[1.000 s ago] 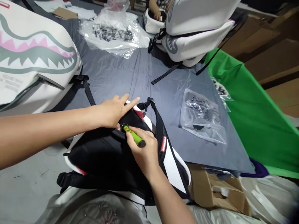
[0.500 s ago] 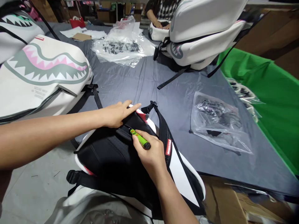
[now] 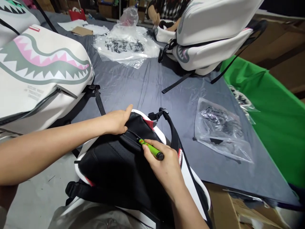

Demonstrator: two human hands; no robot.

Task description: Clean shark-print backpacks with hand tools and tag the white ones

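Note:
A black and white backpack (image 3: 107,168) lies with its black padded back panel facing up at the near table edge. My left hand (image 3: 116,122) grips its upper side, one finger extended and the others curled against the black fabric. My right hand (image 3: 164,162) is closed around a green marker pen (image 3: 152,149) with a black end. The pen's narrow tip points left, at a seam on the black panel, close to my left fingertips. Whether the tip touches the fabric I cannot tell. A black shoulder strap (image 3: 175,133) runs along the bag's right side.
White backpacks with shark-mouth prints stand on the left (image 3: 43,66) and at the back right (image 3: 214,35). Plastic bags lie at the back (image 3: 126,46) and right (image 3: 221,127). Green cloth (image 3: 269,105) borders the table. Across it, a person's hands touch another white bag.
My left hand's spread fingers have drawn in. The right hand and the pen have shifted slightly right and down in view. The person across has lifted one hand.

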